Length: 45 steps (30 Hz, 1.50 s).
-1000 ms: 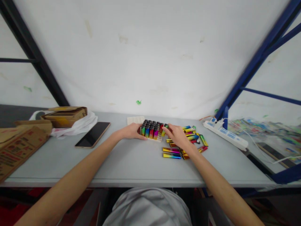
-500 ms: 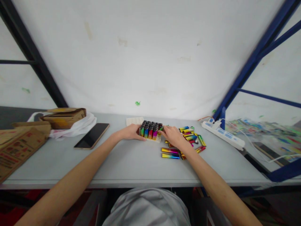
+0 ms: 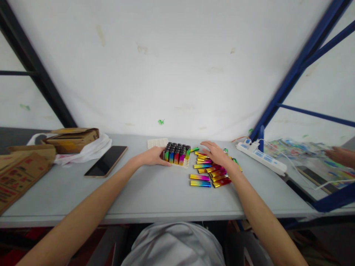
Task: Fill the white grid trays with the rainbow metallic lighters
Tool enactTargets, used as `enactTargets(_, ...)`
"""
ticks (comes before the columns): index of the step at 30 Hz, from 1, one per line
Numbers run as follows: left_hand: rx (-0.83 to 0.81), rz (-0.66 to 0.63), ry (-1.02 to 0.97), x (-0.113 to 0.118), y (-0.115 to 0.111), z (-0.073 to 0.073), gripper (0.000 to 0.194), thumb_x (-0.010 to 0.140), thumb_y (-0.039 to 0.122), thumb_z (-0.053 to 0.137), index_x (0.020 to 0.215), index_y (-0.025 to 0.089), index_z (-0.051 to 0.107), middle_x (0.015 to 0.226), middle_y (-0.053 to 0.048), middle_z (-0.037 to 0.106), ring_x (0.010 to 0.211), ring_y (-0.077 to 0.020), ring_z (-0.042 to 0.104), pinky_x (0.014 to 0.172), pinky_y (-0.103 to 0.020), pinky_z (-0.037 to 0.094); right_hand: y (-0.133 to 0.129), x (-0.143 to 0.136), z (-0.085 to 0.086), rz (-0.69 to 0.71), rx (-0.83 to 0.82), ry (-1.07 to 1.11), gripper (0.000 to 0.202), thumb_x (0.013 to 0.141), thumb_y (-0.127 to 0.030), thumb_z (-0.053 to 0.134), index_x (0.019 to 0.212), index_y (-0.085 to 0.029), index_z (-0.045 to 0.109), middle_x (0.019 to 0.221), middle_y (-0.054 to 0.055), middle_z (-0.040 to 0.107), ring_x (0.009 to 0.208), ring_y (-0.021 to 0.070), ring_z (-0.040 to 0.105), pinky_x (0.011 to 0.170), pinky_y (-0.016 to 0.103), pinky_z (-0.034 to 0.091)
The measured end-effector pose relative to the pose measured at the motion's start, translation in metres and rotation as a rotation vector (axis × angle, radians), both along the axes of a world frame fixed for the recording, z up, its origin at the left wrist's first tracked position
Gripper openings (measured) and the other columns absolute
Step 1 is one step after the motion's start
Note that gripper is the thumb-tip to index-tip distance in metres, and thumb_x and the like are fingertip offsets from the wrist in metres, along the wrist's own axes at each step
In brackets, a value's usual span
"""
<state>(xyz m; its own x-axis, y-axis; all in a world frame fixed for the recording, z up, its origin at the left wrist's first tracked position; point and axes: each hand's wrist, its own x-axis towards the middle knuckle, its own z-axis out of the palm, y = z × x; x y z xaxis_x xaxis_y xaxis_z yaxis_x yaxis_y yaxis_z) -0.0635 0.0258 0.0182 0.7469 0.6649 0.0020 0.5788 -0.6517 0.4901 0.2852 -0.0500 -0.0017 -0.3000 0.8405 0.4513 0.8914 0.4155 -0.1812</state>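
Note:
Several upright cigarette lighters [image 3: 177, 153], shiny rainbow-coloured with black tops, stand packed together in a pale tray [image 3: 185, 162]. My left hand [image 3: 155, 156] is wrapped around the left side of this block, thumb at the front and fingers behind. On the right, my right hand [image 3: 216, 153] is over a loose pile of lighters [image 3: 215, 170], its fingers apart and nothing visible in them. Some of the pile is hidden under that hand and wrist. Two lighters [image 3: 200, 180] lie side by side at the pile's front left.
Behind the block lies another pale tray [image 3: 157, 143]. To the left are a phone [image 3: 107, 160], a white plastic bag [image 3: 97, 147] and cardboard boxes [image 3: 27, 166]. A power strip [image 3: 260, 158] is at the right. Beyond the blue frame, another person's hand [image 3: 342, 156] shows.
My right hand has moved from the block's right side to above the loose pile, its fingers opened. My left hand stays on the block. Another person's hand has appeared at the far right.

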Motion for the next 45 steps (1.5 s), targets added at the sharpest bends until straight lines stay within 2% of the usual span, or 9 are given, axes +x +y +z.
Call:
enactTargets(3,-0.005,0.014,0.005,0.0,-0.001,0.001,0.071,0.068,0.065,0.074,0.119,0.018,0.063,0.105,-0.007,0.075,0.092,-0.0285,0.069,0.075,-0.031,0.05,0.013,0.0,-0.009,0.046,-0.135,-0.03,0.042,0.102,-0.027,0.045,0.14,-0.013,0.06,0.148,0.018,0.056,0.138,0.0265,0.052,0.117,0.045,0.04)
enactTargets(6,-0.004,0.011,0.005,0.001,-0.002,0.002,0.071,0.068,0.065,0.074,0.119,0.018,0.063,0.107,-0.007,0.075,0.094,-0.0286,0.069,0.076,-0.031,0.051,0.023,-0.007,-0.008,0.016,-0.231,-0.063,0.041,0.102,-0.022,0.043,0.135,-0.012,0.065,0.138,0.017,0.064,0.128,0.0267,0.061,0.113,0.041,0.044)
enactTargets(11,0.012,0.015,0.006,0.0,-0.002,0.003,0.069,0.068,0.064,0.075,0.118,0.018,0.064,0.109,-0.008,0.075,0.097,-0.0298,0.069,0.078,-0.032,0.051,0.026,-0.013,-0.003,-0.021,-0.191,-0.037,0.025,0.096,-0.024,0.059,0.112,-0.016,0.076,0.113,0.014,0.076,0.104,0.0262,0.071,0.098,0.036,0.051)
enactTargets(21,-0.015,-0.008,-0.028,-0.001,0.001,-0.001,0.071,0.068,0.065,0.075,0.12,0.018,0.063,0.108,-0.006,0.075,0.093,-0.0277,0.069,0.076,-0.03,0.052,0.025,-0.012,-0.008,-0.033,-0.112,0.105,0.02,0.089,-0.015,0.065,0.105,-0.014,0.075,0.098,0.012,0.073,0.093,0.0232,0.066,0.093,0.036,0.05)
enactTargets(25,-0.001,0.006,-0.04,-0.001,-0.001,0.0,0.076,0.066,0.067,0.076,0.123,0.018,0.064,0.109,-0.007,0.075,0.096,-0.0297,0.068,0.08,-0.032,0.052,0.024,-0.009,-0.01,-0.064,-0.021,0.308,0.021,0.091,-0.019,0.06,0.107,-0.015,0.073,0.102,0.012,0.068,0.092,0.0213,0.065,0.09,0.038,0.053)
enactTargets(30,0.009,0.012,-0.041,-0.001,-0.001,0.0,0.077,0.064,0.068,0.077,0.122,0.018,0.065,0.106,-0.007,0.076,0.096,-0.0302,0.068,0.08,-0.032,0.051,0.025,-0.01,-0.009,-0.049,-0.013,0.716,0.024,0.087,-0.034,0.064,0.105,-0.019,0.071,0.108,0.01,0.069,0.095,0.0226,0.067,0.091,0.041,0.054)
enactTargets(37,0.006,0.005,-0.052,-0.001,-0.001,0.0,0.075,0.065,0.067,0.076,0.121,0.019,0.065,0.108,-0.007,0.075,0.097,-0.0298,0.068,0.079,-0.031,0.051,0.018,-0.023,-0.002,0.054,-0.089,1.17,0.042,0.072,-0.046,0.082,0.104,-0.021,0.072,0.098,0.002,0.066,0.089,0.0191,0.065,0.093,0.04,0.054)
enactTargets(41,-0.014,-0.003,-0.036,0.0,-0.003,0.002,0.07,0.067,0.064,0.076,0.119,0.019,0.064,0.105,-0.006,0.075,0.092,-0.0277,0.068,0.076,-0.031,0.051,0.015,-0.028,0.004,0.101,-0.106,1.329,0.044,0.068,-0.044,0.085,0.106,-0.025,0.072,0.099,0.0,0.059,0.09,0.0159,0.062,0.093,0.039,0.056)
enactTargets(45,-0.007,0.009,-0.009,0.0,-0.003,0.002,0.069,0.068,0.064,0.075,0.118,0.018,0.063,0.104,-0.006,0.074,0.091,-0.0272,0.068,0.074,-0.03,0.051,0.007,-0.034,0.012,0.096,-0.166,1.38,0.045,0.069,-0.044,0.084,0.109,-0.027,0.072,0.1,0.001,0.063,0.096,0.0174,0.061,0.091,0.036,0.054)
